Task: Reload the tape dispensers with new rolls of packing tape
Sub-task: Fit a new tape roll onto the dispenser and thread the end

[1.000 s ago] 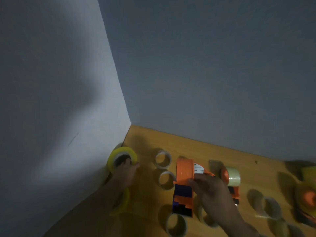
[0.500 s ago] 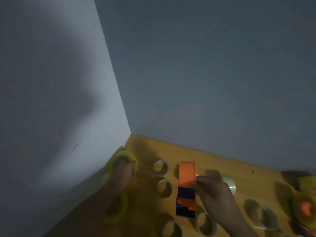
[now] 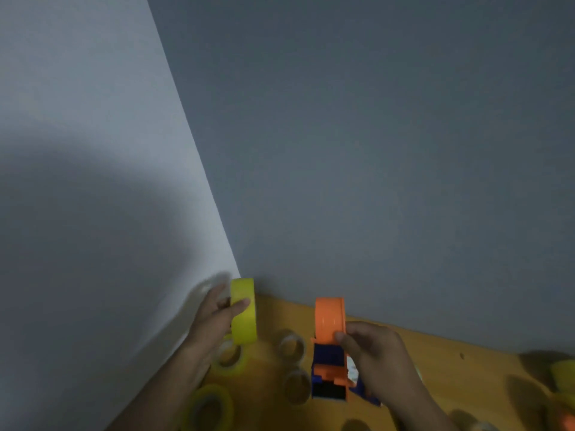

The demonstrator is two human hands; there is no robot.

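Our left hand (image 3: 214, 318) holds a yellow roll of packing tape (image 3: 244, 311) on its edge, thumb across the outer face and fingers behind it, raised above the wooden table (image 3: 435, 362). Our right hand (image 3: 373, 349) grips the orange and blue plastic tape dispenser (image 3: 330, 346), fingers curled round its orange wheel housing. The roll is left of the dispenser, apart from it. Below the roll, two more yellow rolls (image 3: 228, 357) lie flat, partly hidden by the arm. Left of the dispenser stand empty cardboard cores (image 3: 292, 346), dim and blurred. At the far right edge, other things are cut off and hard to make out.
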